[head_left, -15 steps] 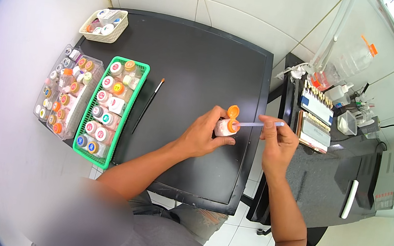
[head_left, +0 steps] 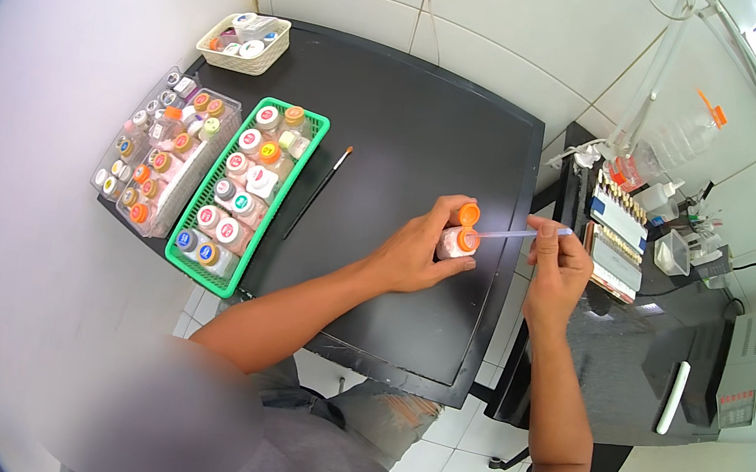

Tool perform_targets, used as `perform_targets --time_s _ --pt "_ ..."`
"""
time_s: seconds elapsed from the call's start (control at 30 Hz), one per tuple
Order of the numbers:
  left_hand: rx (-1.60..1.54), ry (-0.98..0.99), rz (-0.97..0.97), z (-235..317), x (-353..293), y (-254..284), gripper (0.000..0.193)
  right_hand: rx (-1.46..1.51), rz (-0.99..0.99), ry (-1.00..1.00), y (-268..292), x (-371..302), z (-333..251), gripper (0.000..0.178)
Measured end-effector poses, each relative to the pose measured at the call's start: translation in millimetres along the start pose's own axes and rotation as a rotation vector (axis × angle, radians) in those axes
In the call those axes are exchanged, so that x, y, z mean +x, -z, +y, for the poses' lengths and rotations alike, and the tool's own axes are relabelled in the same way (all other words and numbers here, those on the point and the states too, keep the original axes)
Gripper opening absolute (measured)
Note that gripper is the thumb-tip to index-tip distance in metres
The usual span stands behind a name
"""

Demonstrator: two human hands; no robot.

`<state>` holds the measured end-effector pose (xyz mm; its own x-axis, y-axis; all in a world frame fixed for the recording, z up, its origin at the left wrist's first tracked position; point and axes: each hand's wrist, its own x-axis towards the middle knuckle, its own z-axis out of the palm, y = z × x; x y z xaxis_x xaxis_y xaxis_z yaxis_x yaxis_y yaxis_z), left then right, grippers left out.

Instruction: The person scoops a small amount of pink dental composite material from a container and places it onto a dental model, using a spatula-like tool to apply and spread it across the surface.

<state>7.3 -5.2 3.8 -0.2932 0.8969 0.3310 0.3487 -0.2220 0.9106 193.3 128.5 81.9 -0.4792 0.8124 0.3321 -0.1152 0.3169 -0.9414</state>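
Observation:
My left hand is closed around a small clear bottle with pale pink contents and an orange rim. Its orange flip cap stands open on the far side. My right hand pinches a thin, pale lilac stick between thumb and fingers. The stick points left, and its tip meets the bottle's mouth; I cannot tell how far in it reaches. Both hands are above the right part of the black table.
A thin brush lies beside a green basket of capped jars. Left of that are a clear bin of small bottles and a cream basket. Shade guides and a clear jug stand on the right-hand desk.
The whole view has shifted, so the table and baskets appear farther right. Both hands keep their grips, and the stick's tip stays at the bottle's mouth.

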Motion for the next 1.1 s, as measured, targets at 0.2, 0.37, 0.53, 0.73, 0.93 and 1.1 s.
perform_targets --time_s 0.2,0.37,0.53,0.73,0.93,1.1 --pt "0.0 0.0 -0.007 -0.3 1.1 0.3 0.092 0.058 -0.007 0.007 -0.2 1.3 0.7 0.033" --pt "0.005 -0.005 0.015 -2.7 -0.1 -0.3 0.093 -0.009 -0.006 -0.012 -3.0 -0.5 2.9 0.033" --pt "0.033 -0.045 0.023 -3.4 0.5 -2.1 0.094 0.023 -0.017 -0.001 -4.4 -1.1 -2.0 0.03" --pt "0.05 -0.067 0.034 -5.0 0.4 -2.4 0.094 0.073 0.005 -0.01 -1.3 2.5 -1.5 0.035" --pt "0.049 -0.059 0.027 -1.4 -0.6 -1.5 0.093 0.063 0.001 -0.017 2.2 3.3 2.7 0.035" --pt "0.045 -0.064 0.02 -1.6 -0.7 -1.5 0.092 0.058 -0.024 -0.009 0.5 2.1 4.6 0.033"
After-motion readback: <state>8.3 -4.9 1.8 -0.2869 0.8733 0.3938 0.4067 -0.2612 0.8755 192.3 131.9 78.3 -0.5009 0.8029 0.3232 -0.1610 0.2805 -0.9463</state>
